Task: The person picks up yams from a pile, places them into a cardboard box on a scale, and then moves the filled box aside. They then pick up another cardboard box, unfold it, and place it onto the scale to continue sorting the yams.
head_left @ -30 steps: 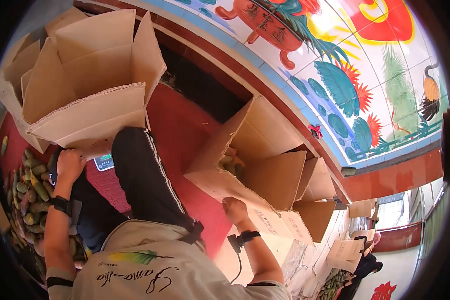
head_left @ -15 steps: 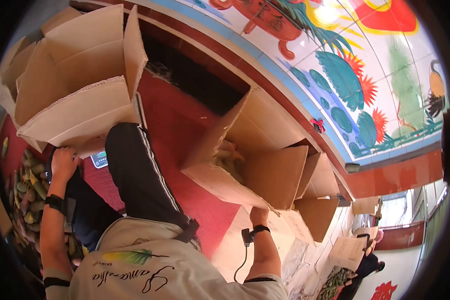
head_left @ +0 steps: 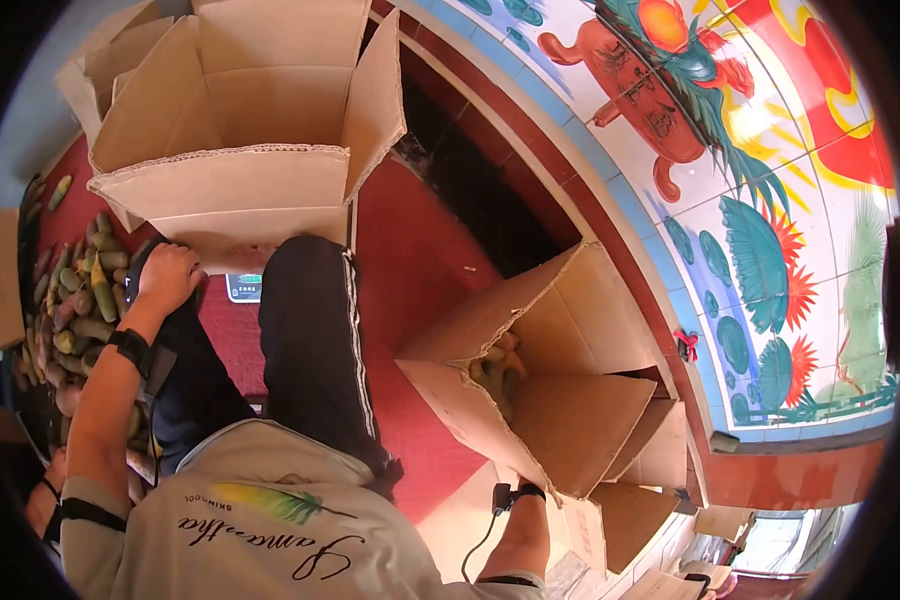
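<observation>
My left hand lies on my left knee, its fingers spread over the dark trouser leg and holding nothing. Low on the right, my right hand is at the near lower edge of a tilted, open cardboard box. It seems to grip that edge, though its fingers are mostly hidden by the cardboard. Inside this box are several greenish, thick, elongated vegetables. Before my knees stands a larger open carton, its visible inside bare. A small display shows beneath it, between my legs.
A heap of greenish-brown vegetables lies on the left. Another person's hand shows at the lower left. More cartons stand at lower right. A painted tile wall rises beyond the red floor.
The view has shifted, so the cartons and wall sit further right. The tilted box's contents show more clearly, and my right hand is more covered by it. My left hand stays on the knee.
</observation>
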